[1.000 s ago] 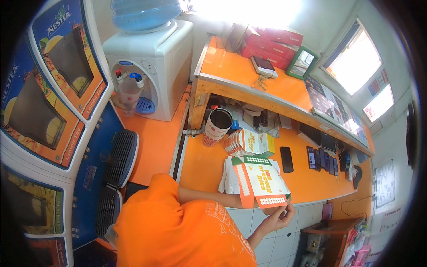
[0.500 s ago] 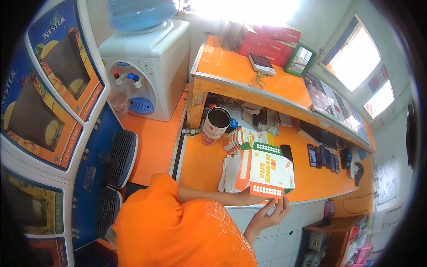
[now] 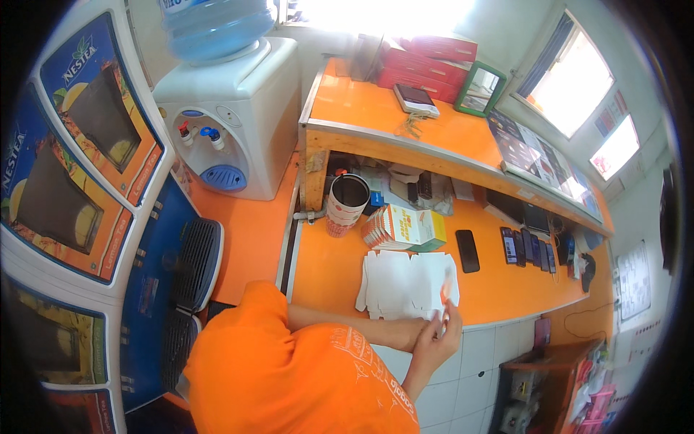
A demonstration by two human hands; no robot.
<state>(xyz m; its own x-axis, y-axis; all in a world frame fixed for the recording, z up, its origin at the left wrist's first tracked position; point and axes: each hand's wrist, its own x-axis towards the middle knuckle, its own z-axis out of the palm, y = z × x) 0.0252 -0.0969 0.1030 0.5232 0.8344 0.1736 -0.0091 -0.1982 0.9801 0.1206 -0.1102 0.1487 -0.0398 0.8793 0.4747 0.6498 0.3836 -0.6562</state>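
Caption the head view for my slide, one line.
Left hand and right hand close together near white card blanks on an orange counter.

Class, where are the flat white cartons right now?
In the head view, the flat white cartons lie on the orange counter right of centre, between the printed box stack and the person's hands.

The carton blanks (image 3: 397, 282) look like smooth, matt paperboard from where I stand; the bench (image 3: 329, 271) is slick and glossy. The shelf's front rail (image 3: 405, 152) is wood (roughish, by the look), the water dispenser (image 3: 264, 137) shiny plastic, the shirt (image 3: 289, 376) matt cloth.
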